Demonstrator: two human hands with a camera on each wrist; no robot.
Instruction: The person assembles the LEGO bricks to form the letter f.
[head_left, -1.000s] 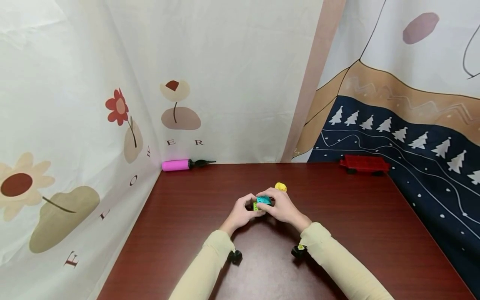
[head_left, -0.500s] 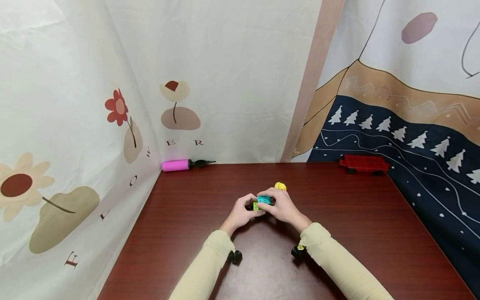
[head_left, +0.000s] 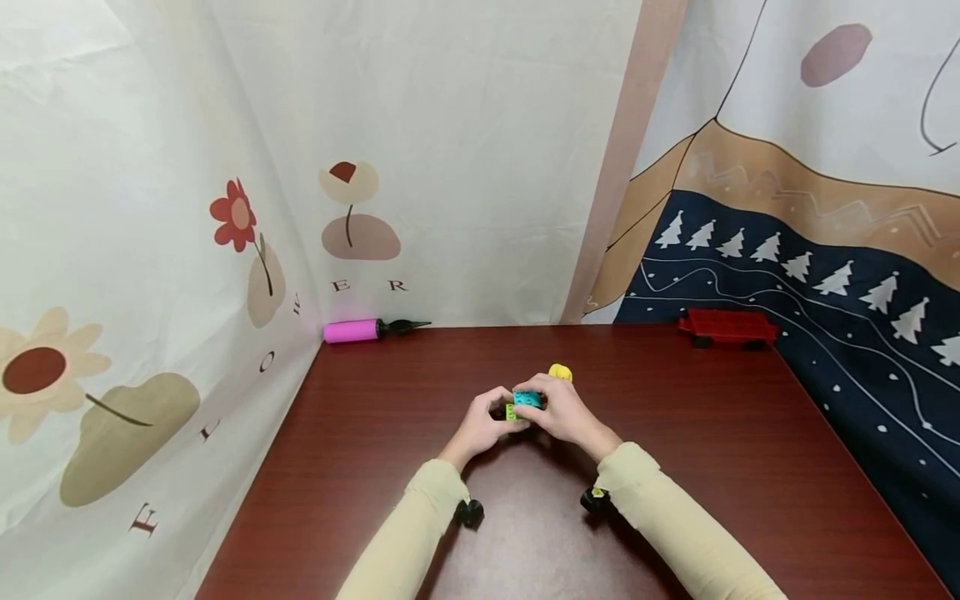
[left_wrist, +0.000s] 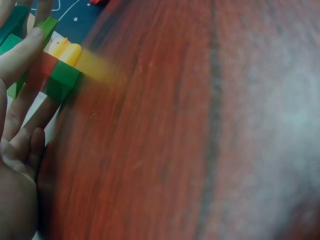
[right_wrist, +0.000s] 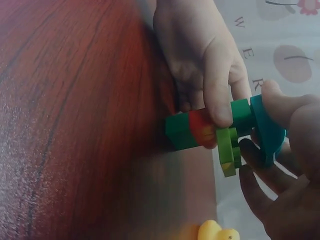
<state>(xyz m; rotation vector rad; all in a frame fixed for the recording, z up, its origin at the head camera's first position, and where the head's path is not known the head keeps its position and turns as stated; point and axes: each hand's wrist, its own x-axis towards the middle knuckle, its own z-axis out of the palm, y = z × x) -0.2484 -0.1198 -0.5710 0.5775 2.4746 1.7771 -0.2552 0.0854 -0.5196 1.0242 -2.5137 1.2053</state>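
My left hand (head_left: 478, 425) pinches a row of joined toy building blocks between thumb and fingers. In the right wrist view its parts are a dark green block (right_wrist: 179, 132), a red block (right_wrist: 199, 125) and a light green block (right_wrist: 226, 150) that sticks out sideways. My right hand (head_left: 566, 412) grips a teal building block (right_wrist: 267, 127) with a curved side, which meets the green end of that row. Whether the teal block is fully pressed on, I cannot tell. Fingers cover much of the blocks in the head view.
A yellow toy duck (head_left: 560, 372) stands on the brown table (head_left: 390, 408) just beyond my right hand. At the back left lies a pink hand pump (head_left: 352, 331). A red toy wagon (head_left: 729, 327) stands at the back right, near the printed cloth.
The head view has shifted very slightly. Both hands and the blocks keep almost the same place and hold.
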